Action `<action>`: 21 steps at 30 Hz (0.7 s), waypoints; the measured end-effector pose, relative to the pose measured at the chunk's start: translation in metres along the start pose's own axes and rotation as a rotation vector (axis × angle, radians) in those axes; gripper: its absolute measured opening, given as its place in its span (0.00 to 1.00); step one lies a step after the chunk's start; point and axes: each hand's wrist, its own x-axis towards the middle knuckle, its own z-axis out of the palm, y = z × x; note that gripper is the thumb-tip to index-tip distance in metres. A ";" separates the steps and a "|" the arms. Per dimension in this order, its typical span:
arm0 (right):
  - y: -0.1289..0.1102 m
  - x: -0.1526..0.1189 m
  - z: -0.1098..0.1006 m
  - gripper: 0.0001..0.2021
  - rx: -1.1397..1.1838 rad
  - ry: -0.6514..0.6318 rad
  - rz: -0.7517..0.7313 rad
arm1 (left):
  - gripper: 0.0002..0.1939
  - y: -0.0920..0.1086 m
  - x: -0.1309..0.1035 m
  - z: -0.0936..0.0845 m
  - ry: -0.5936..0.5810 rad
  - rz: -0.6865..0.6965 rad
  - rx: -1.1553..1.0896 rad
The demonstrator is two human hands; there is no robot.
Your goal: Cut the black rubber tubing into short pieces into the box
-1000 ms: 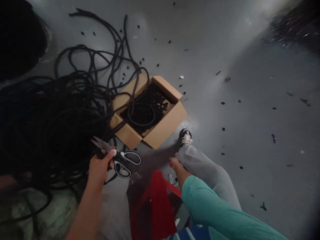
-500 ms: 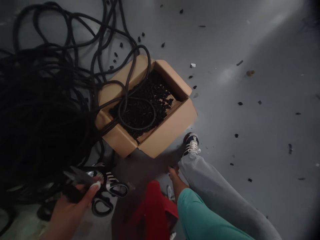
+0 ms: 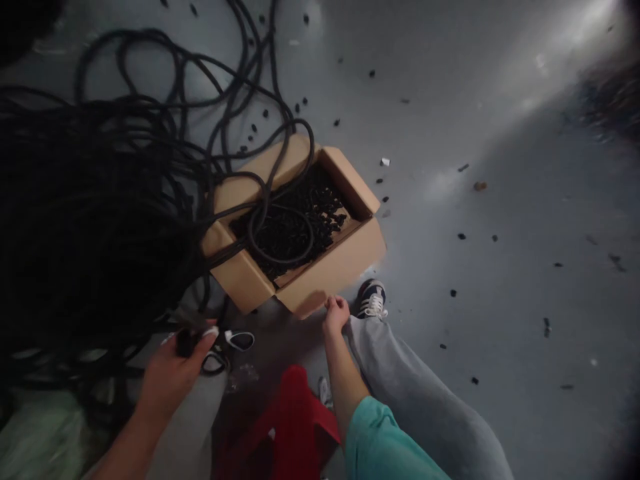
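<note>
My left hand (image 3: 173, 373) is closed around a pair of scissors (image 3: 241, 341) with dark, light-edged finger loops. The loops stick out to the right and the blurred blades point up and left. A short black piece (image 3: 185, 343) also shows at its fingers; its kind is unclear. My right hand (image 3: 337, 315) has its fingers curled together beside the near flap of an open cardboard box (image 3: 345, 257). What those fingers hold, if anything, is hidden. Many small black pieces (image 3: 285, 233) lie in the box, with loops of black hose or cable (image 3: 256, 220) across them.
A large tangled heap of black hose or cable (image 3: 100, 247) spreads on the left. Small black bits (image 3: 461, 237) are scattered over the grey floor (image 3: 425, 113). Something red (image 3: 295, 427) stands below the box. My shoe (image 3: 372, 300) is beside the box's near right corner.
My right hand has moved up and left, to the box's near flap. My left hand, with the scissors, has shifted up and right. The camera view has shifted too.
</note>
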 end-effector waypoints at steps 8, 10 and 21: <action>-0.171 -0.096 -0.045 0.19 0.171 0.040 -0.482 | 0.17 0.079 -0.063 -0.033 0.008 0.167 -0.333; -0.195 -0.155 -0.066 0.16 0.113 -0.079 -0.651 | 0.16 0.098 -0.085 -0.044 0.029 0.233 -0.504; -0.199 -0.344 -0.116 0.28 -0.565 -0.091 -1.291 | 0.17 0.124 -0.212 -0.092 0.079 0.397 -0.874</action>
